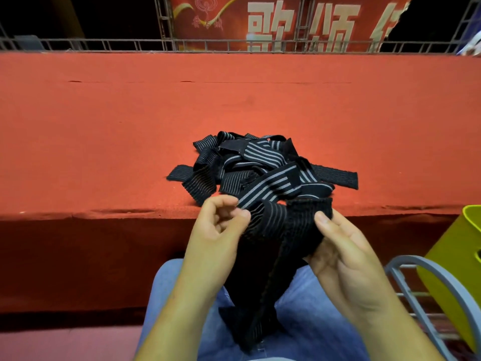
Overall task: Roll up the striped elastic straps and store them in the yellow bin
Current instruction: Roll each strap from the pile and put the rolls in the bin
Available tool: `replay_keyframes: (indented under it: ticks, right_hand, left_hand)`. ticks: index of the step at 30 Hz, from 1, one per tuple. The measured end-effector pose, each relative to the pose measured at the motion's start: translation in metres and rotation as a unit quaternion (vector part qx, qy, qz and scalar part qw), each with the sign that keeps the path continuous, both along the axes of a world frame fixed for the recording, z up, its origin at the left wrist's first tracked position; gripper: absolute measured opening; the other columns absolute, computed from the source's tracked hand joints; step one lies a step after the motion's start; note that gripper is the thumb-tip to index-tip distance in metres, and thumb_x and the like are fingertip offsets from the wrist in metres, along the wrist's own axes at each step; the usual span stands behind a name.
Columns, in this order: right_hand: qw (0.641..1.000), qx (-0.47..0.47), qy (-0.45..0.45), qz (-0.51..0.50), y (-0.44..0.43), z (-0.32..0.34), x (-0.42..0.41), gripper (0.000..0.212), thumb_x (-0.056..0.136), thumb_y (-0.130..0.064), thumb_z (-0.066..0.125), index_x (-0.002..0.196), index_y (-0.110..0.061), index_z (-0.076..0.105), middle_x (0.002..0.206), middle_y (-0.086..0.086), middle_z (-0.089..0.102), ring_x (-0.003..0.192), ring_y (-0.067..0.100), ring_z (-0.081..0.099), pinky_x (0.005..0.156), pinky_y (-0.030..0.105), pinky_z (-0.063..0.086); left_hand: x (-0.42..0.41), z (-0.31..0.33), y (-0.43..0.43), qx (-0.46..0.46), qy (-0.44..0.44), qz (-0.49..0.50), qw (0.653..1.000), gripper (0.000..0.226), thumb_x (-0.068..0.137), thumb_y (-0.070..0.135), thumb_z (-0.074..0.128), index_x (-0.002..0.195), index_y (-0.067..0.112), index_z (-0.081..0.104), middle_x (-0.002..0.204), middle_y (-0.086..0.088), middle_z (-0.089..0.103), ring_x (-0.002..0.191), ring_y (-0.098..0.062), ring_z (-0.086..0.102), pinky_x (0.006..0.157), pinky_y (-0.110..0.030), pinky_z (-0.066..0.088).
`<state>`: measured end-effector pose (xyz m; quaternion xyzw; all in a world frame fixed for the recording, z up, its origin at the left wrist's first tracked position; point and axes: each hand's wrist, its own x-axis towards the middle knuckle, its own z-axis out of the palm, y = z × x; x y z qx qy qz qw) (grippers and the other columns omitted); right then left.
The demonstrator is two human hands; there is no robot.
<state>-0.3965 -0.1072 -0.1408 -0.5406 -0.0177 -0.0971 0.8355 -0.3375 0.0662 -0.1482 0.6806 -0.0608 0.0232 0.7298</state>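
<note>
Held over the lap, in front of the red carpeted ledge (130,126): one black elastic strap with thin grey stripes (273,230), not yet rolled. Left hand (218,222) closed on the upper edge, thumb and curled fingers pinching the cloth. Right hand (338,246) gripping the wide dark end, thumb on top, fingers below. Long tail hanging down between the knees onto the blue jeans (312,321).

To roll well: first find the free end at the right hand and fold it once on itself, edges matched. Then turn it over and over with the right fingers, feeding the length from the left under a light, even pull. Avoid hard stretching; likely result, a roll springing open. Keep the stripes parallel, to avoid a cone shape. Lift the hanging tail free of the knees, against twisting.

At the end, pinch the roll firmly and carry it to the yellow plastic bin (458,269), low at the right by the grey metal frame (406,267).

Tangled pile of striped black straps (250,162) lying on the ledge near the front edge, well apart from the bin; leave for afterwards.
</note>
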Motion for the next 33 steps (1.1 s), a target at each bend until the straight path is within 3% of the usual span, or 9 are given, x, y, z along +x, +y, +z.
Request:
replay_keyframes:
  ticks: [3, 5, 9, 12, 19, 21, 24, 28, 33]
  right_hand:
    - [1.0, 0.006, 0.004, -0.002, 0.001, 0.001, 0.0, 0.033, 0.099, -0.023, 0.052, 0.117, -0.017, 0.079, 0.122, 0.014, 0.077, 0.107, 0.023, 0.074, 0.086, 0.033, 0.061]
    - [1.0, 0.015, 0.009, 0.007, 0.003, 0.003, -0.001, 0.034, 0.097, -0.021, 0.052, 0.116, -0.016, 0.08, 0.123, 0.015, 0.077, 0.108, 0.022, 0.074, 0.085, 0.031, 0.061]
    - [0.999, 0.023, 0.011, 0.028, 0.006, 0.006, -0.003, 0.035, 0.095, -0.022, 0.053, 0.114, -0.015, 0.081, 0.123, 0.016, 0.077, 0.112, 0.024, 0.074, 0.089, 0.03, 0.062]
    - [0.999, 0.031, -0.003, 0.01, 0.005, 0.008, -0.005, 0.034, 0.094, -0.023, 0.053, 0.113, -0.02, 0.082, 0.124, 0.013, 0.077, 0.115, 0.022, 0.074, 0.088, 0.027, 0.061]
    - [0.999, 0.022, -0.016, -0.018, 0.009, 0.004, -0.004, 0.031, 0.094, -0.021, 0.056, 0.111, -0.021, 0.082, 0.121, 0.012, 0.078, 0.111, 0.021, 0.075, 0.084, 0.027, 0.061]
    - [0.999, 0.026, -0.013, -0.018, 0.009, 0.004, -0.005, 0.033, 0.094, -0.021, 0.053, 0.111, -0.022, 0.082, 0.12, 0.012, 0.078, 0.108, 0.021, 0.075, 0.082, 0.028, 0.062]
    - [0.998, 0.055, -0.018, -0.025, 0.005, 0.005, -0.005, 0.036, 0.094, -0.021, 0.052, 0.116, -0.024, 0.081, 0.119, 0.007, 0.078, 0.106, 0.017, 0.075, 0.079, 0.026, 0.061]
    - [0.999, 0.032, -0.022, -0.024, 0.004, 0.006, -0.004, 0.033, 0.096, -0.026, 0.056, 0.119, -0.022, 0.079, 0.122, 0.008, 0.077, 0.111, 0.018, 0.074, 0.083, 0.026, 0.061]
    - [0.994, -0.104, -0.001, -0.028, 0.011, 0.002, -0.001, 0.028, 0.101, -0.034, 0.059, 0.116, -0.02, 0.077, 0.119, 0.011, 0.078, 0.117, 0.024, 0.072, 0.099, 0.042, 0.056]
  left_hand:
    - [-0.003, 0.007, 0.004, 0.064, -0.127, -0.077, 0.987, 0.049, 0.086, 0.007, 0.072, 0.121, 0.041, 0.064, 0.127, 0.013, 0.066, 0.124, -0.004, 0.059, 0.101, -0.03, 0.048]
    - [-0.007, 0.009, 0.004, 0.076, -0.174, -0.128, 0.973, 0.046, 0.087, 0.008, 0.072, 0.123, 0.036, 0.068, 0.133, 0.009, 0.067, 0.13, -0.014, 0.06, 0.106, -0.038, 0.048]
    - [-0.015, 0.013, -0.003, 0.062, -0.173, -0.14, 0.973, 0.026, 0.087, 0.008, 0.075, 0.105, 0.027, 0.079, 0.112, 0.007, 0.078, 0.111, -0.011, 0.072, 0.098, -0.029, 0.053]
    - [-0.016, 0.014, -0.005, 0.05, -0.162, -0.067, 0.983, 0.016, 0.092, 0.011, 0.075, 0.092, 0.026, 0.081, 0.093, 0.006, 0.08, 0.092, -0.004, 0.073, 0.084, -0.019, 0.053]
    - [-0.011, 0.011, -0.007, -0.006, -0.071, 0.01, 0.997, 0.018, 0.099, 0.012, 0.067, 0.083, 0.003, 0.072, 0.055, 0.008, 0.054, 0.053, -0.003, 0.041, 0.05, -0.02, 0.036]
    - [-0.01, 0.009, -0.008, -0.031, -0.036, -0.004, 0.999, 0.023, 0.096, 0.022, 0.071, 0.087, 0.001, 0.072, 0.059, 0.003, 0.056, 0.059, -0.007, 0.044, 0.058, -0.021, 0.038]
    - [-0.006, 0.006, -0.006, -0.041, -0.005, -0.011, 0.999, 0.045, 0.081, 0.048, 0.071, 0.095, 0.005, 0.074, 0.08, -0.014, 0.065, 0.078, -0.023, 0.05, 0.071, -0.044, 0.046]
    - [-0.004, 0.005, -0.003, -0.024, -0.003, -0.003, 1.0, 0.037, 0.088, 0.048, 0.063, 0.097, 0.015, 0.078, 0.102, -0.029, 0.073, 0.086, -0.026, 0.065, 0.088, -0.068, 0.055]
    - [-0.009, 0.004, -0.006, -0.025, -0.023, -0.081, 0.996, 0.029, 0.108, 0.029, 0.053, 0.106, 0.013, 0.077, 0.102, -0.018, 0.077, 0.096, -0.025, 0.072, 0.09, -0.049, 0.057]
